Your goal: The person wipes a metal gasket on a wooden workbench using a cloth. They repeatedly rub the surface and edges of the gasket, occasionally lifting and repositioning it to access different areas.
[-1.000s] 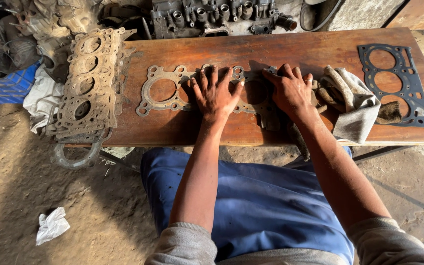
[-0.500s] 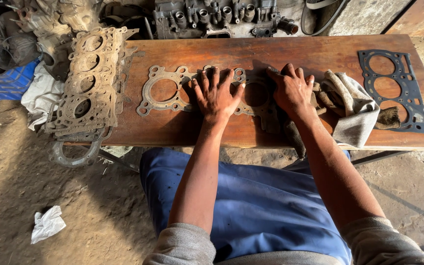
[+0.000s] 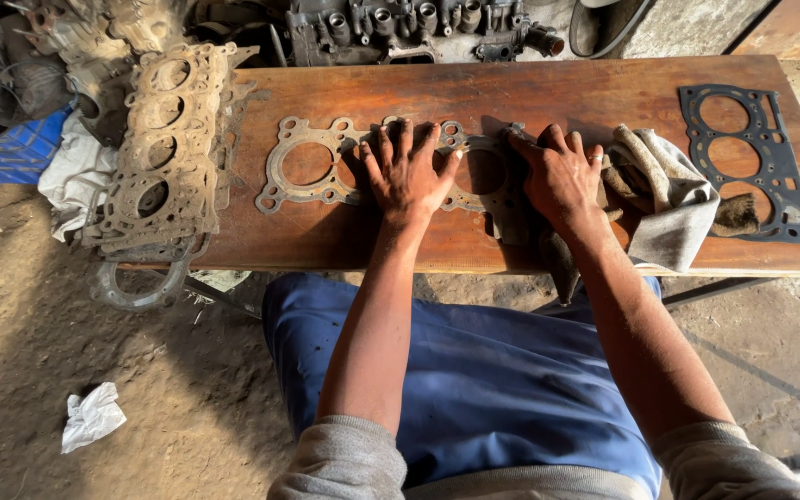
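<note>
- On the bench, your left hand lies flat and open, fingers spread, pressing down on the middle of a rusty gasket.
- Your right hand is open and flat too, pressing on the right end of that gasket, just beside a grey rag.
- That gasket lies flat across the middle of the bench, with round holes showing on both sides of your left hand.
- Neither hand grips anything; both only push down with the palms.
- At the right end of the bench lies a black gasket with three big round holes. It is well apart from your hands, and the rag touches its left edge.
- At the left end sits a pile of old gaskets, brown and worn, hanging a bit over the bench edge.
- Behind the bench, at the top, sits a dirty metal engine part.
- Down on the dirt floor at the left lies a crumpled white paper.
- Your blue trousers show under your arms, close to the bench.
</note>
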